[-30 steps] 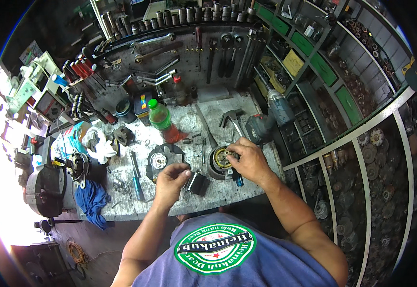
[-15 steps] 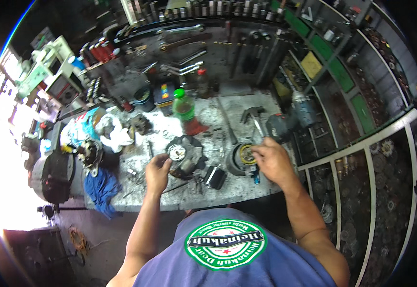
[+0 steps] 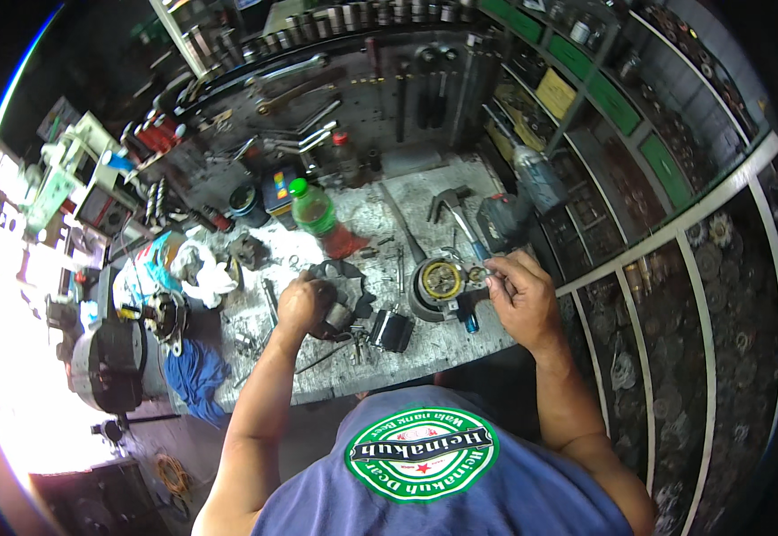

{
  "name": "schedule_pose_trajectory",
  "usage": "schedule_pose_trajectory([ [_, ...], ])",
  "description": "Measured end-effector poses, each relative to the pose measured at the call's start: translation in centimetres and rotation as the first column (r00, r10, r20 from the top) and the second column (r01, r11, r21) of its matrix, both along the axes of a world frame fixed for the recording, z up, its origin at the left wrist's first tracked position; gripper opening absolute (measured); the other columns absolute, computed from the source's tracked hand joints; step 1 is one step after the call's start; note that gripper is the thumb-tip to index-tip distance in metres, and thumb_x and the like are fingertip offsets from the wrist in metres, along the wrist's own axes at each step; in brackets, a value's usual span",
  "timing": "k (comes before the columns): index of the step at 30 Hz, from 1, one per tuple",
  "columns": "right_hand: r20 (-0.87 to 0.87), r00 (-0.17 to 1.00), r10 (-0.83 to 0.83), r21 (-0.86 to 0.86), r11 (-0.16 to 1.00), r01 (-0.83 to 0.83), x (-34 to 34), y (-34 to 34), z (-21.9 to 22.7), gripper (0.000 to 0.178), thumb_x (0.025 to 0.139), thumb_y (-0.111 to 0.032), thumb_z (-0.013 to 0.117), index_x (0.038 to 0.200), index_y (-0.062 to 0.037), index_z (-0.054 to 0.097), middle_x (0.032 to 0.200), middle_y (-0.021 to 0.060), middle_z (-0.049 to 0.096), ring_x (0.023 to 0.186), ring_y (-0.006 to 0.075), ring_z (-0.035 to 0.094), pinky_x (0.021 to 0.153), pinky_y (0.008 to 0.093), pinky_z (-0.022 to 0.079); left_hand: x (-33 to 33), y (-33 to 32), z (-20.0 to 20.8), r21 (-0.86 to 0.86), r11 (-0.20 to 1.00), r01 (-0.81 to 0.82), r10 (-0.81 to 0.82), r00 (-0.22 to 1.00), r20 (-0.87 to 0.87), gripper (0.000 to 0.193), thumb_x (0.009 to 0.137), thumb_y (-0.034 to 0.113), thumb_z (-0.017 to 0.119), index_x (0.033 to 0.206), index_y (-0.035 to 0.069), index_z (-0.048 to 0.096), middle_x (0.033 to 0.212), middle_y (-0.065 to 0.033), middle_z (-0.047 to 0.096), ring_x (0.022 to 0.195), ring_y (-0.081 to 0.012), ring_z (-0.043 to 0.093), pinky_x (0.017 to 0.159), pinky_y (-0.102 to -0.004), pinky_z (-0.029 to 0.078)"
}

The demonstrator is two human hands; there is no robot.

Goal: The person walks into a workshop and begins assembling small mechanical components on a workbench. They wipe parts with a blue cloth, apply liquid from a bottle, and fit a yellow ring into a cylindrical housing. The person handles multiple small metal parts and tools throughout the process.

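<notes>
A pale, scuffed workbench [image 3: 425, 353] stands in a cluttered workshop; clock directions here run from the round dark metal housing with a yellow inner ring [image 3: 441, 280], which sits on the bench right of centre. At 3 o'clock, just beside it, is the right hand [image 3: 527, 299], thumb and fingertips drawn narrow at a small round metal piece [image 3: 476, 275]; whether they pinch it I cannot tell. A short blue cylindrical object [image 3: 471, 322] lies between 4 and 5, close to the housing. Between 7 and 8 sits a black boxy block [image 3: 392, 331]. At 9 is an irregular dark metal part [image 3: 350, 291], with the left hand [image 3: 300, 304] curled over its far side; its fingertips are hidden, so its grip is unclear. Farther out, a crumpled blue cloth [image 3: 196, 371] hangs over the bench edge between 8 and 9, a clear plastic bottle with a green cap [image 3: 314, 212] stands at 10, a steel-headed hammer [image 3: 450, 207] lies past 12, and a black power tool [image 3: 503, 221] rests between 1 and 2.
</notes>
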State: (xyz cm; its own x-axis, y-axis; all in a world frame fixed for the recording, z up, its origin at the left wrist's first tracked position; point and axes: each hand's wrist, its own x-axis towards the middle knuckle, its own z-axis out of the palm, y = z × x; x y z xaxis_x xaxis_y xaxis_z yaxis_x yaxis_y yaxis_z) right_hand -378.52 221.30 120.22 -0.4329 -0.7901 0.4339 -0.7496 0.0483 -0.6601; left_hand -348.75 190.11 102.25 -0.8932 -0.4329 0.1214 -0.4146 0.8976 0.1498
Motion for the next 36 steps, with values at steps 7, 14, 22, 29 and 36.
schedule_pose_trajectory([
  [7, 0.139, 0.990, -0.008, -0.063, 0.998, 0.017, -0.9, 2.4, -1.3, 0.022, 0.095, -0.001, 0.079, 0.116, -0.0013, 0.077, 0.100, 0.0102, 0.071, 0.070, 0.0205, 0.067, 0.063, 0.0349, 0.053, -5.0, 9.1, 10.2, 0.642, 0.760, -0.100, 0.353, 0.893, -0.278, 0.025, 0.090, 0.012, 0.084, 0.114, 0.004, 0.081, 0.115, -0.0165, 0.078, 0.105, -0.0351, 0.076, 0.093, -0.0438, 0.060],
  [14, 0.149, 0.988, 0.034, -0.133, 0.991, -0.014, -2.8, 2.7, -2.5, 0.021, 0.095, -0.001, 0.079, 0.115, -0.0013, 0.077, 0.102, 0.0105, 0.073, 0.078, 0.0232, 0.073, 0.069, 0.0355, 0.058, -14.2, 13.7, 15.5, 0.119, 0.954, 0.275, -0.222, 0.915, -0.338, 0.023, 0.090, 0.018, 0.081, 0.112, 0.012, 0.084, 0.112, -0.0072, 0.081, 0.098, -0.0324, 0.077, 0.090, -0.0447, 0.059],
  [22, 0.212, 0.977, -0.040, -0.096, 0.993, 0.062, -6.4, 5.1, -4.2, 0.020, 0.094, -0.002, 0.079, 0.113, -0.0007, 0.077, 0.105, 0.0114, 0.074, 0.074, 0.0234, 0.071, 0.068, 0.0370, 0.057, -15.7, 12.8, 17.0, 0.085, 0.918, 0.388, -0.374, 0.916, -0.149, 0.020, 0.092, 0.018, 0.082, 0.111, 0.013, 0.086, 0.110, -0.0077, 0.082, 0.102, -0.0320, 0.077, 0.093, -0.0446, 0.062],
  [29, 0.247, 0.968, -0.037, -0.084, 0.995, 0.059, -8.1, 5.8, -5.2, 0.020, 0.096, -0.003, 0.078, 0.116, -0.0008, 0.077, 0.107, 0.0112, 0.074, 0.073, 0.0230, 0.070, 0.068, 0.0367, 0.056, -15.3, 11.9, 17.0, 0.044, 0.891, 0.452, -0.447, 0.890, -0.092, 0.028, 0.087, 0.013, 0.079, 0.113, 0.016, 0.085, 0.121, -0.0044, 0.081, 0.107, -0.0291, 0.074, 0.098, -0.0429, 0.058],
  [36, 0.204, 0.979, -0.020, -0.086, 0.996, 0.038, -7.4, 4.8, -4.7, 0.019, 0.096, -0.003, 0.078, 0.114, 0.0001, 0.076, 0.105, 0.0121, 0.074, 0.086, 0.0276, 0.075, 0.073, 0.0371, 0.059, -15.2, 11.7, 16.4, 0.145, 0.893, 0.425, -0.411, 0.904, -0.121, 0.027, 0.090, 0.014, 0.080, 0.116, 0.014, 0.085, 0.123, -0.0060, 0.080, 0.109, -0.0309, 0.074, 0.097, -0.0439, 0.060],
])
